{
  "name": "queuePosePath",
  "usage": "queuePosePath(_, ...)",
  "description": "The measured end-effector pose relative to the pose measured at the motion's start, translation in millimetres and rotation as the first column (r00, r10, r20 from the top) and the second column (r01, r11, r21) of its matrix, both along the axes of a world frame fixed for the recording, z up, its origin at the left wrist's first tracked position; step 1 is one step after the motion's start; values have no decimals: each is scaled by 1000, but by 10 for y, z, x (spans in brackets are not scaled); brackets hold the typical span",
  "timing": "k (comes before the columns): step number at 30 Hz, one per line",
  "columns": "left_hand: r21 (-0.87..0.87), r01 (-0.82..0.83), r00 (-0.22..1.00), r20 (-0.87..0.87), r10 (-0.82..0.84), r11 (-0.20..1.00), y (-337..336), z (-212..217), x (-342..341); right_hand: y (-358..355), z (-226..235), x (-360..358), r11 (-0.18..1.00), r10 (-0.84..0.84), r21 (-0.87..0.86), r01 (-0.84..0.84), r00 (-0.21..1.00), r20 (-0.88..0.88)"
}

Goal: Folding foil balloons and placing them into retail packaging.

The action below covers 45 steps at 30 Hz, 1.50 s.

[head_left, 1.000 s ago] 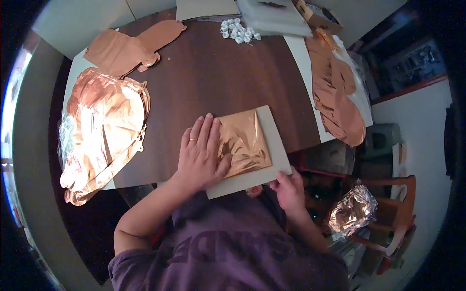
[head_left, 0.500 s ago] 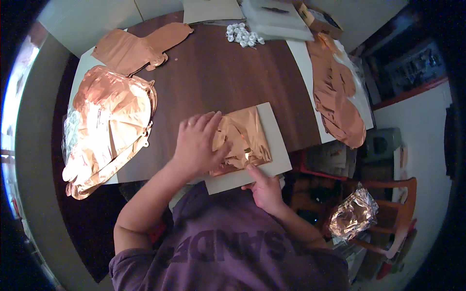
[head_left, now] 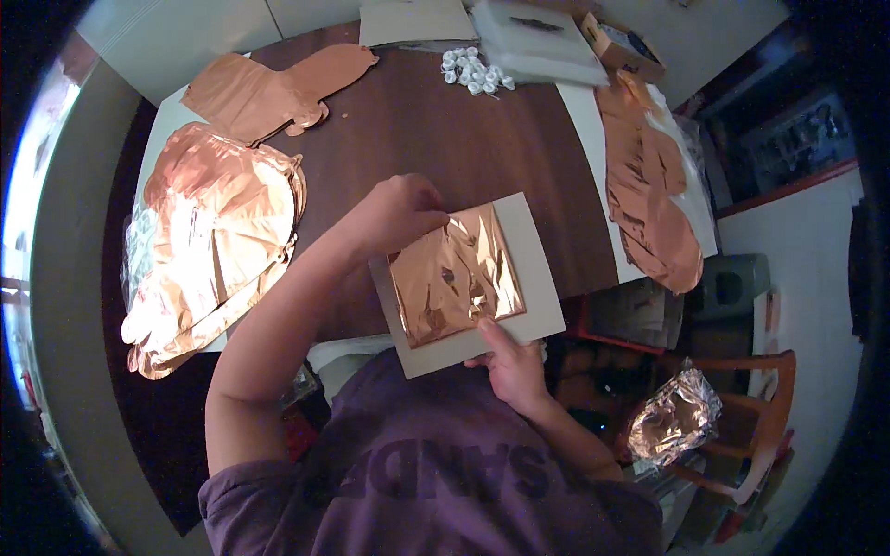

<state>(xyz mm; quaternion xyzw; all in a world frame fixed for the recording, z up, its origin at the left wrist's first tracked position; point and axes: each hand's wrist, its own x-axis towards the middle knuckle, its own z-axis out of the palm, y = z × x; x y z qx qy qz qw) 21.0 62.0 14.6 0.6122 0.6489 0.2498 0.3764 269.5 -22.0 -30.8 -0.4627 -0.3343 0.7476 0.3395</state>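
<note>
A copper-coloured foil balloon [head_left: 454,278], folded into a square, lies on a white card [head_left: 538,278] at the near edge of the table. My right hand [head_left: 516,371] grips the card's near edge, thumb pressing on the foil and fingers underneath. At the far left corner, my left hand [head_left: 403,208] is closed, its fingertips pinching at the foil's edge; the hand hides that corner of the card. To the left lies a pile of shiny flat foil balloons [head_left: 218,213], with another flat stack [head_left: 269,88] behind it.
More flat copper balloons [head_left: 644,181] lie on a white sheet at the right. Small white ribbon rolls [head_left: 475,71], a stack of clear plastic bags [head_left: 538,42] and an open box [head_left: 626,46] stand at the back. A wooden chair [head_left: 783,389] holds a crumpled foil bundle [head_left: 675,417].
My left hand has lifted off the middle of the foil and moved to its far left corner, fingers now drawn together. My right hand keeps its hold on the card.
</note>
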Motion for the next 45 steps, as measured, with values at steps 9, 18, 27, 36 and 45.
queuePosePath(9,321,-12,699,-675,237,947,-168,-15,222,66,83,-143,994,-64,-85,65,998,19)
queuePosePath(18,389,200,724,-677,132,899,-688,-164,413,71,74,-235,989,-62,-131,71,996,71)
queuePosePath(27,443,163,754,-632,178,882,-839,-452,360,549,380,355,664,731,-152,-732,593,337)
queuePosePath(36,429,170,743,-647,170,887,-866,-492,360,815,504,-683,127,-152,723,-679,707,691)
queuePosePath(45,345,109,805,-580,120,932,-881,-469,334,891,-25,-701,102,-242,466,-879,433,868)
